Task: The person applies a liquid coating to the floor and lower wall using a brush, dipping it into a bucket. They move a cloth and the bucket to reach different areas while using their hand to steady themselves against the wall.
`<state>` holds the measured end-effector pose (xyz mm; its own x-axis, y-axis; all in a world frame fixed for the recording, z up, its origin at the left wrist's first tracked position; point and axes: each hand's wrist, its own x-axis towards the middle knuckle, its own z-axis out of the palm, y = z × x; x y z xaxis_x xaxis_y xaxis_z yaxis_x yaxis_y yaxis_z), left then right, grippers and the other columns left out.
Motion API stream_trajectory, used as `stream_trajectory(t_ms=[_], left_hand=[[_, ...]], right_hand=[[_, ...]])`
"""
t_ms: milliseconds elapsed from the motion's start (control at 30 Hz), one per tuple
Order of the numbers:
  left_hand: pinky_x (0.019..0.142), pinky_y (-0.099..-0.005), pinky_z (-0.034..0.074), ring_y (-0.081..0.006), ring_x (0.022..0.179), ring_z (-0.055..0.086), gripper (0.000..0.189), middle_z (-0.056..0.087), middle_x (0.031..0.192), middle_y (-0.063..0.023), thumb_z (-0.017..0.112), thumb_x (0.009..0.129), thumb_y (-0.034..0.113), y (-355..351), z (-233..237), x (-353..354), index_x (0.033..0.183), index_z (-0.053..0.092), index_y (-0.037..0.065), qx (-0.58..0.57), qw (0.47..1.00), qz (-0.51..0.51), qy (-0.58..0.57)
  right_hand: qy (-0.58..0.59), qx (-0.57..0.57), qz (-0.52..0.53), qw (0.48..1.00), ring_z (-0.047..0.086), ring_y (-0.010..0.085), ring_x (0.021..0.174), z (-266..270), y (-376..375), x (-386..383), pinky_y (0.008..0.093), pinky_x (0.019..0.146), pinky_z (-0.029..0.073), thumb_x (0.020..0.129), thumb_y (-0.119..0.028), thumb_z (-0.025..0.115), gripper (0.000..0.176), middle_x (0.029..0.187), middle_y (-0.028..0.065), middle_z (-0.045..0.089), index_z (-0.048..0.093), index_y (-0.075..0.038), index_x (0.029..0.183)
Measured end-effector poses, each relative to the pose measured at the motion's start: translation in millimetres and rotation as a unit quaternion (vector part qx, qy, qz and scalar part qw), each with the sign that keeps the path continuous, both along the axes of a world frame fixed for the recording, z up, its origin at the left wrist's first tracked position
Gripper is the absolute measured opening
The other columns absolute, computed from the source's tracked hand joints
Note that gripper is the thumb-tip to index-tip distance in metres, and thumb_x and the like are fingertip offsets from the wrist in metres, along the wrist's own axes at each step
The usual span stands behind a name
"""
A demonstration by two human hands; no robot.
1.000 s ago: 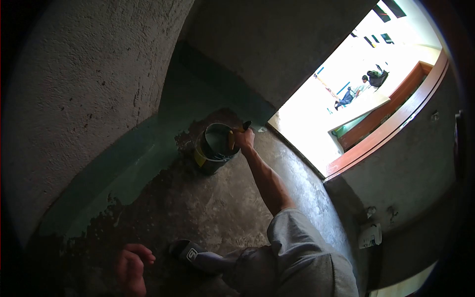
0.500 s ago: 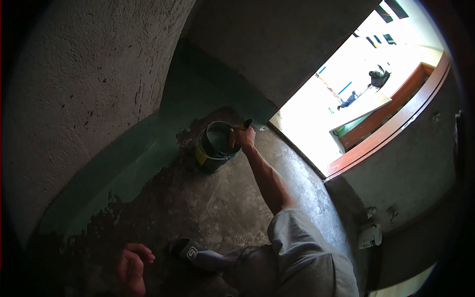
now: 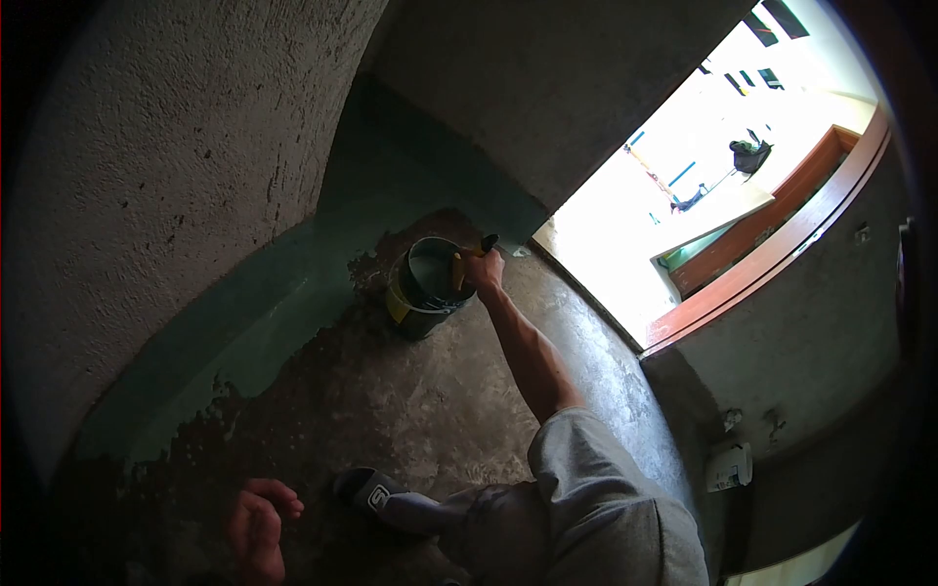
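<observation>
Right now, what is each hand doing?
Left hand: empty, loosely curled.
Right hand: closed on yellow-handled brush over dark round paint bucket.

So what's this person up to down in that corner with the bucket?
A person is crouched on a concrete floor in the corner of a room. Their right hand grips a yellow-handled brush whose end is down inside a dark bucket standing by the wall. A band of green paint covers the foot of the walls and the floor's edge. The left hand hangs low near the floor, loosely curled, with nothing visible in it. An open doorway lies to the right.
</observation>
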<state>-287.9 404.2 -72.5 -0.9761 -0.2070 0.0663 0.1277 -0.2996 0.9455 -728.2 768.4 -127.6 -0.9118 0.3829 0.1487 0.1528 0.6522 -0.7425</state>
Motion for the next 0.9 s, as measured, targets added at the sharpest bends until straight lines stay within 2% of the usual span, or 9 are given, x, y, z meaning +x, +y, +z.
stream_trajectory(t_ms=[333,533,667,767,833,900], left_hand=[[0.068,-0.0328,0.044,-0.0185,0.079,0.053,0.023,0.054,0.096,-0.0123,0.052,0.090,0.028,-1,-5,-1,0.086,0.046,0.006,-0.001,1.000,-0.001,0.009],[0.068,-0.0331,0.044,-0.0191,0.078,0.053,0.023,0.054,0.095,-0.0125,0.052,0.091,0.028,1,-10,-2,0.085,0.045,0.007,0.001,1.000,0.000,0.017],[0.067,-0.0329,0.044,-0.0191,0.078,0.054,0.024,0.053,0.095,-0.0123,0.052,0.091,0.029,1,-12,-2,0.085,0.045,0.007,0.003,1.000,-0.002,0.018],[0.080,-0.0333,0.046,-0.0195,0.091,0.057,0.020,0.058,0.111,-0.0134,0.046,0.098,0.024,-11,-13,-1,0.095,0.054,0.005,-0.012,0.996,-0.068,0.057],[0.079,-0.0329,0.046,-0.0188,0.090,0.057,0.020,0.057,0.111,-0.0133,0.046,0.098,0.022,-12,-14,-2,0.095,0.054,0.005,-0.009,0.996,-0.069,0.058],[0.075,-0.0327,0.045,-0.0186,0.086,0.056,0.020,0.056,0.106,-0.0128,0.048,0.096,0.025,-8,-16,-2,0.092,0.051,0.005,-0.003,0.998,-0.050,0.044]], right_hand=[[0.000,-0.021,0.000,1.000,0.066,0.0344,0.094,0,-2,3,0.0412,0.081,0.051,0.073,-0.031,0.072,0.043,0.095,0.0220,0.068,0.066,0.003,0.098],[0.022,0.013,-0.008,1.000,0.066,0.0334,0.094,3,-7,10,0.0405,0.082,0.050,0.072,-0.031,0.072,0.043,0.095,0.0211,0.068,0.066,0.002,0.099],[0.017,0.032,0.007,0.999,0.067,0.0273,0.087,3,-5,9,0.0389,0.076,0.052,0.076,-0.032,0.073,0.043,0.094,0.0182,0.068,0.065,0.003,0.099],[0.017,0.030,0.011,0.999,0.068,0.0257,0.083,-3,1,4,0.0378,0.072,0.054,0.078,-0.030,0.072,0.040,0.094,0.0169,0.068,0.065,0.003,0.100],[0.019,0.021,0.011,1.000,0.067,0.0246,0.081,-7,3,0,0.0369,0.069,0.055,0.079,-0.029,0.072,0.038,0.093,0.0157,0.068,0.065,0.003,0.100],[0.017,-0.001,0.006,1.000,0.066,0.0311,0.091,-8,4,-1,0.0398,0.079,0.052,0.075,-0.030,0.072,0.041,0.096,0.0194,0.068,0.066,0.002,0.100]])
